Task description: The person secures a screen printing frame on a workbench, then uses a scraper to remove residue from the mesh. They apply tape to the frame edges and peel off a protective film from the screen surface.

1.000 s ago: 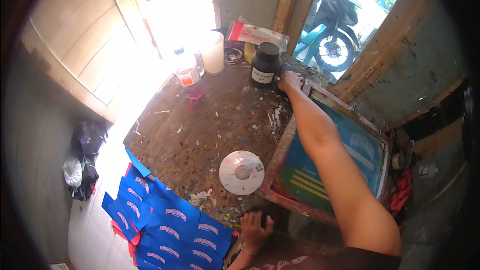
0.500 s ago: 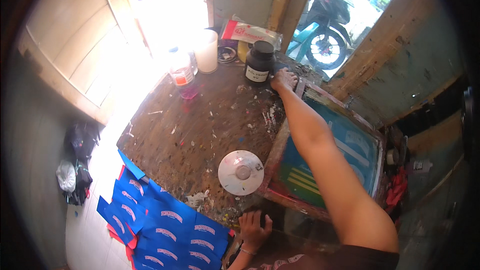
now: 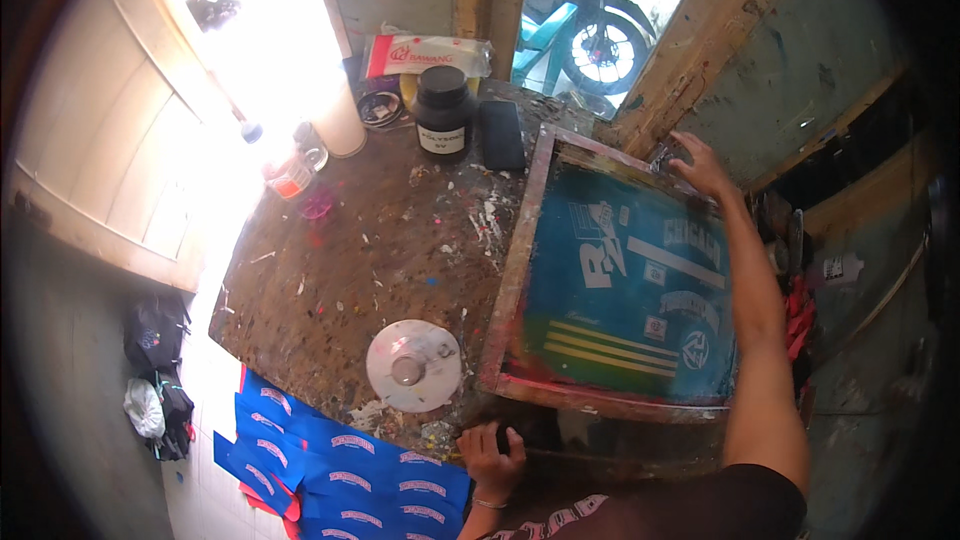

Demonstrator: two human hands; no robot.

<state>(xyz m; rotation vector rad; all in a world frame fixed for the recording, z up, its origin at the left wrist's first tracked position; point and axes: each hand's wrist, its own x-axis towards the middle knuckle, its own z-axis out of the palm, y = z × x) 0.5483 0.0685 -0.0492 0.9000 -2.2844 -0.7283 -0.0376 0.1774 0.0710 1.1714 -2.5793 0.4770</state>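
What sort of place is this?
It is probably a small screen-printing workshop. A framed blue screen with pale letters and yellow stripes sits at the right side of a paint-spotted table, and blue pieces, printed with the same curved design, spread out by its near edge.

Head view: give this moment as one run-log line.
left hand: at near edge of table | right hand: by far-right corner of frame | white disc: on table

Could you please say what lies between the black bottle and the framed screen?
In the head view, what looks like a black phone lies between the bottle and the framed screen.
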